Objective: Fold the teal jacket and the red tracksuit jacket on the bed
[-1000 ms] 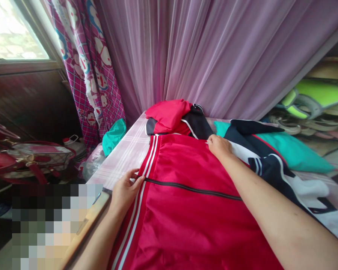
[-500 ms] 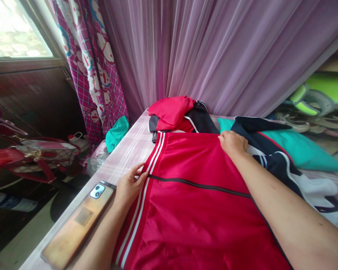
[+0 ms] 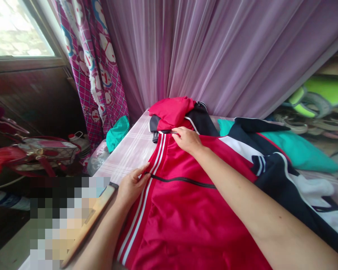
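A red garment (image 3: 186,210) with white side stripes and a thin black seam lies spread across the table (image 3: 129,153). My left hand (image 3: 133,184) rests on its left edge, fingers pinching the striped border where the black seam ends. My right hand (image 3: 186,138) reaches across to the garment's far edge, fingers curled down onto the red cloth near the stripes. Its fingertips are hidden. Just beyond it lies a bundle of red and black clothes (image 3: 176,114).
A phone (image 3: 87,225) lies at the table's left edge, partly blurred. A black, white and teal garment (image 3: 273,150) is piled at the right. Purple curtain behind, patterned curtain (image 3: 95,71) and window at left. Bags (image 3: 42,153) sit below on the left.
My right hand has slid left along the far edge of the red garment, from the right corner toward the striped side. My left hand has stayed on the left edge.
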`<state>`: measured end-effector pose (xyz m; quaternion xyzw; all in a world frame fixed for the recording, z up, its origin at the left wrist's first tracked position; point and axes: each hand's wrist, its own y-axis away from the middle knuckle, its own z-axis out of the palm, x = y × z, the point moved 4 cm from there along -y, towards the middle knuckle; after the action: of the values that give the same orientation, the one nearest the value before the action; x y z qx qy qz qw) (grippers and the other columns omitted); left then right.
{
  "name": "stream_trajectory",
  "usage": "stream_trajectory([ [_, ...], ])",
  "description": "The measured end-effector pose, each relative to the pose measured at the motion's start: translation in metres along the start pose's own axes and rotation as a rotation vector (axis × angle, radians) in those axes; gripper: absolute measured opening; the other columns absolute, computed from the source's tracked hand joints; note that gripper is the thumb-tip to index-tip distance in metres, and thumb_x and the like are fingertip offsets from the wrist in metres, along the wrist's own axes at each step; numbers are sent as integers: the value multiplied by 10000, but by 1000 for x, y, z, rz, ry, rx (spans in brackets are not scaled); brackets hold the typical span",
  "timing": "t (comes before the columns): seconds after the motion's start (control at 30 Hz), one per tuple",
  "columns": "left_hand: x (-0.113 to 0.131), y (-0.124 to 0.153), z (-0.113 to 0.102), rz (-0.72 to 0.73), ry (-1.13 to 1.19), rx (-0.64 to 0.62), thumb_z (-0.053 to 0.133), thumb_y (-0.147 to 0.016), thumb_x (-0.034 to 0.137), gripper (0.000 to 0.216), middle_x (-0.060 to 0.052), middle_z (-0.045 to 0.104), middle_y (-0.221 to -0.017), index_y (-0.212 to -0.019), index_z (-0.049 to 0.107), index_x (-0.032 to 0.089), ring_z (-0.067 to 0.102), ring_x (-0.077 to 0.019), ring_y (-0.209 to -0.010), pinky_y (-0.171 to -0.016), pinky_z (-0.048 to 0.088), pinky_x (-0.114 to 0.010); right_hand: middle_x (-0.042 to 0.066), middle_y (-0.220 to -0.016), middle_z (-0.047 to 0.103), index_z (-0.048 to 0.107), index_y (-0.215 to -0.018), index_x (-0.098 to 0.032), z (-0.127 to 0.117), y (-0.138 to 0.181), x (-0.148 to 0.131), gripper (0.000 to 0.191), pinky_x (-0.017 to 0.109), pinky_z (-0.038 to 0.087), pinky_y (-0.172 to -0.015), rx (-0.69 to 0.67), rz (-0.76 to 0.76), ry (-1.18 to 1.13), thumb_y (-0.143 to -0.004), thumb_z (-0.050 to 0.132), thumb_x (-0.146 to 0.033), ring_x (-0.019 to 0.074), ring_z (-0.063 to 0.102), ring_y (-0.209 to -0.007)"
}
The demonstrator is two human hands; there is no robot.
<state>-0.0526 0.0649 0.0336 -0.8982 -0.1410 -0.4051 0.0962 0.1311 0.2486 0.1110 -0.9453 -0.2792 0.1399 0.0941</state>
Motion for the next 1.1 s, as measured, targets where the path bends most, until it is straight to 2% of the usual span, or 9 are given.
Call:
stream_trajectory([
  [0.13, -1, 0, 2, 38, 32, 3, 571, -833, 402, 416, -21, 775, -1070, -1204, 728, 298, 697, -222, -931, -824, 536, -318, 86, -1237, 714, 645, -1293, -206, 16, -30, -29, 458, 312, 488, -908, -167, -9, -4, -932, 569, -478, 249, 648, -1102],
  [0.23, 0, 1, 2, 44, 25, 10, 582, -837, 371, 390, -19, 775, -1005, -1189, 734, 302, 698, -211, -893, -798, 539, -308, 93, -1079, 757, 734, -1107, -195, 26, -43, -29, 335, 313, 494, -853, -206, 18, 3, -877, 653, -425, 265, 675, -1018],
  [0.4, 0, 4, -2, -5, 18, -21, 606, -818, 406, 560, 15, 750, -915, -1368, 609, 300, 660, -169, -701, -671, 524, -284, 100, -1174, 694, 692, -1149, -196, 31, -52, -24, 287, 300, 469, -913, 104, 59, -133, -966, 508, -317, 231, 643, -1055],
  [0.6, -8, 0, -3, 3, 248, -99, 565, -811, 343, 260, -34, 774, -931, -918, 772, 228, 700, -195, -903, -882, 537, -311, 107, -1272, 625, 639, -1220, -213, 69, -51, -24, 318, 319, 478, -929, 21, 156, -141, -991, 429, -278, 241, 616, -1105],
  [0.7, -13, -2, -4, -44, 297, -71, 574, -799, 342, 236, -32, 774, -873, -868, 762, 217, 703, -188, -860, -878, 547, -320, 126, -1350, 592, 597, -1304, -184, 75, -51, -23, 372, 324, 468, -993, 3, 154, -159, -976, 433, -241, 245, 584, -1199],
  [0.83, -15, -3, -2, -38, 330, -58, 593, -769, 344, 230, -26, 779, -861, -854, 763, 216, 706, -198, -850, -893, 546, -341, 150, -1549, 434, 405, -1509, -146, 64, -30, -21, 591, 357, 482, -1028, 40, 59, -205, -937, 499, -261, 258, 545, -1295],
  [0.93, -17, -4, 0, -25, 329, -73, 603, -756, 369, 238, -20, 782, -868, -851, 766, 224, 707, -203, -863, -918, 536, -347, 114, -1588, 402, 470, -1489, -215, 56, 5, -16, 544, 435, 448, -1086, 69, -143, -170, -956, 482, -324, 275, 513, -1343],
  [1.0, -20, -5, 1, -26, 326, -71, 598, -760, 398, 256, -19, 783, -885, -850, 768, 229, 706, -207, -885, -932, 528, -349, 93, -1537, 487, 549, -1433, -254, 58, 28, -7, 475, 503, 350, -1159, -11, -248, -97, -981, 447, -358, 277, 457, -1398],
  [1.1, -24, -7, 3, -41, 324, -55, 597, -762, 446, 284, -19, 785, -901, -844, 768, 235, 703, -219, -909, -937, 520, -357, 98, -1549, 471, 526, -1456, -243, 66, 45, 17, 491, 549, 243, -1200, -172, -170, 28, -1006, 399, -394, 269, 350, -1472],
])
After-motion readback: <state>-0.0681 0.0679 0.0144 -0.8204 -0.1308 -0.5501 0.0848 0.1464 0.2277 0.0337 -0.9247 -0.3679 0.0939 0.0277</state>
